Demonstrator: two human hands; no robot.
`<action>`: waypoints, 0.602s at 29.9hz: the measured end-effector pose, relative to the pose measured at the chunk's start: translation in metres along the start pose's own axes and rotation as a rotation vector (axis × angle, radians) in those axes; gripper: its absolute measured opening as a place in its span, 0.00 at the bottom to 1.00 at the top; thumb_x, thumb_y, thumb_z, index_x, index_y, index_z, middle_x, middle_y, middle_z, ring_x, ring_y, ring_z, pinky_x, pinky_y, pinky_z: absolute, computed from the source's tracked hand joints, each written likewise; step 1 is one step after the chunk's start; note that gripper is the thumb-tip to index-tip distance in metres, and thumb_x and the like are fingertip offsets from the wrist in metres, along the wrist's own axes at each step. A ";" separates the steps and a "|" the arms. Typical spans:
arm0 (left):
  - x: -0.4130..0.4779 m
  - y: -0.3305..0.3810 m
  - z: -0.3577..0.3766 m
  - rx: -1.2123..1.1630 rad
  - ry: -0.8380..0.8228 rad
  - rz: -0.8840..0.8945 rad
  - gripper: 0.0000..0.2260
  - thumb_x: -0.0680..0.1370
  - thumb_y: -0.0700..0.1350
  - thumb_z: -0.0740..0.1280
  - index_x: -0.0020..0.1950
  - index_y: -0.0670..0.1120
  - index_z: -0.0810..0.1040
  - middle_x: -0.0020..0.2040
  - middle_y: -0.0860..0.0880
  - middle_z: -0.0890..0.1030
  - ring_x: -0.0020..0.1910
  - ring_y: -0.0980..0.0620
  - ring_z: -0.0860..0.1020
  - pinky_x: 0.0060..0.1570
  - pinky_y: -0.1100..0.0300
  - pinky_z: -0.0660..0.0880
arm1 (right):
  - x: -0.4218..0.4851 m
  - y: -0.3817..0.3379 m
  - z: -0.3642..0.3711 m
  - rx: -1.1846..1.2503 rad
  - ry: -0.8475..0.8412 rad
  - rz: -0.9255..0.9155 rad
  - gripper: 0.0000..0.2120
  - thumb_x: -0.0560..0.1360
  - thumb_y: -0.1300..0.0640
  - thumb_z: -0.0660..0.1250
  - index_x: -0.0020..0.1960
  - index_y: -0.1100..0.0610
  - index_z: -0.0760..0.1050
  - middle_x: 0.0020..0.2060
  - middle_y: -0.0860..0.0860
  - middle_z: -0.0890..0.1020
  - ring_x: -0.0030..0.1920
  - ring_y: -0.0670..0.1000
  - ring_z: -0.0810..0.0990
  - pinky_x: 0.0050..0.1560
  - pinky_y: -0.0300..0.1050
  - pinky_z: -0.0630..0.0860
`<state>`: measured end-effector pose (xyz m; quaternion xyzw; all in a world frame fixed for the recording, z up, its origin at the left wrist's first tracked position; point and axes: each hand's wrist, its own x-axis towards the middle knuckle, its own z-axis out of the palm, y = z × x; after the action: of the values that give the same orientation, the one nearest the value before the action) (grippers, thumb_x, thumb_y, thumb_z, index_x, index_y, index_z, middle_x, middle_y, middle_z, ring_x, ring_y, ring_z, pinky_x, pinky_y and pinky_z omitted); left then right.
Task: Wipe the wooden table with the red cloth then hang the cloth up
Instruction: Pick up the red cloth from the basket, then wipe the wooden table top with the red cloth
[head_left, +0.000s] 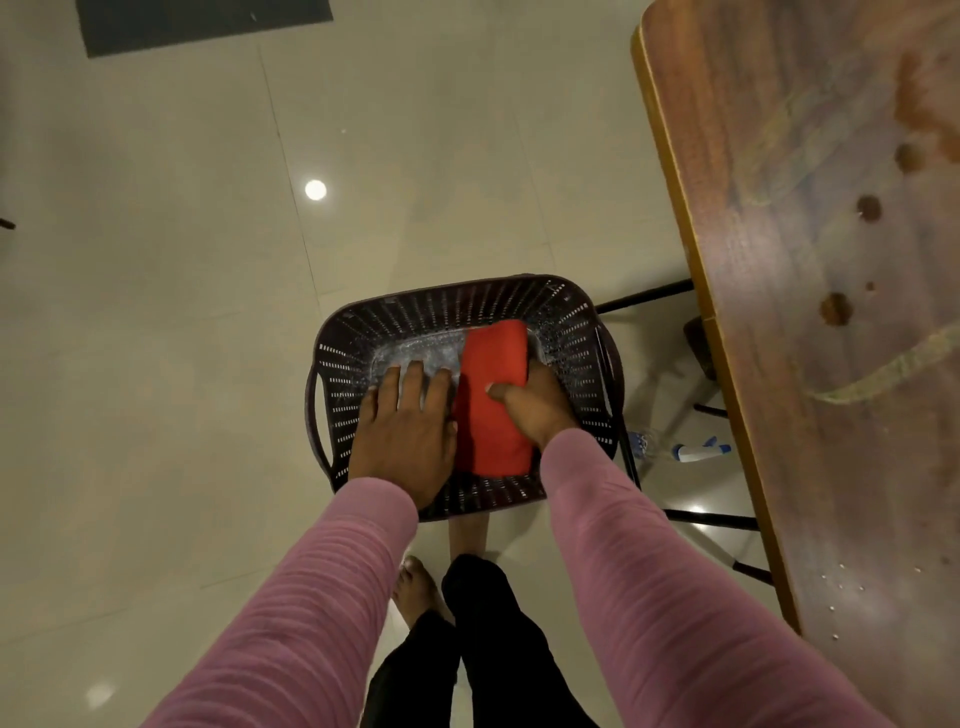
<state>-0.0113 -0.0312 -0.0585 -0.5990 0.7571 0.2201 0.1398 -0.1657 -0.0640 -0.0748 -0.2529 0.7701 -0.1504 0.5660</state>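
Observation:
A folded red cloth (493, 395) lies inside a dark slotted plastic basket (353, 332) on the floor. My right hand (535, 402) grips the cloth's right side, thumb on top and fingers hidden beneath it. My left hand (405, 426) is flat with straight fingers just left of the cloth, over the basket's bottom. The wooden table (810, 312) runs along the right edge of view, its top marked with brown spots and pale smears.
The basket stands on pale floor tiles (182, 312). A spray bottle (691, 451) lies on the floor under the table, near black table legs (644, 299). A dark mat (202, 23) sits at the far top left. My bare feet are below the basket.

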 end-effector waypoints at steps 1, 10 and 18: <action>-0.002 0.002 -0.003 -0.006 -0.001 -0.004 0.26 0.81 0.55 0.54 0.77 0.50 0.53 0.78 0.43 0.55 0.76 0.41 0.54 0.73 0.44 0.56 | -0.005 -0.002 -0.002 0.033 -0.008 -0.012 0.22 0.72 0.57 0.71 0.64 0.55 0.72 0.56 0.56 0.80 0.52 0.58 0.80 0.59 0.56 0.76; -0.024 0.029 -0.061 -0.069 0.095 0.087 0.25 0.77 0.52 0.53 0.75 0.49 0.61 0.73 0.47 0.67 0.70 0.46 0.65 0.68 0.49 0.63 | -0.068 -0.025 -0.038 0.285 -0.016 -0.140 0.11 0.71 0.57 0.71 0.53 0.54 0.80 0.46 0.54 0.85 0.46 0.55 0.84 0.52 0.57 0.80; -0.037 0.049 -0.129 -0.364 0.368 0.168 0.23 0.76 0.48 0.52 0.67 0.43 0.73 0.62 0.44 0.79 0.60 0.44 0.76 0.61 0.50 0.70 | -0.151 -0.059 -0.098 0.247 0.019 -0.368 0.06 0.71 0.53 0.70 0.48 0.47 0.81 0.43 0.48 0.86 0.43 0.50 0.85 0.45 0.49 0.81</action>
<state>-0.0425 -0.0556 0.0784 -0.5793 0.7649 0.2506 -0.1290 -0.2111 -0.0333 0.1064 -0.3163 0.6920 -0.3469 0.5484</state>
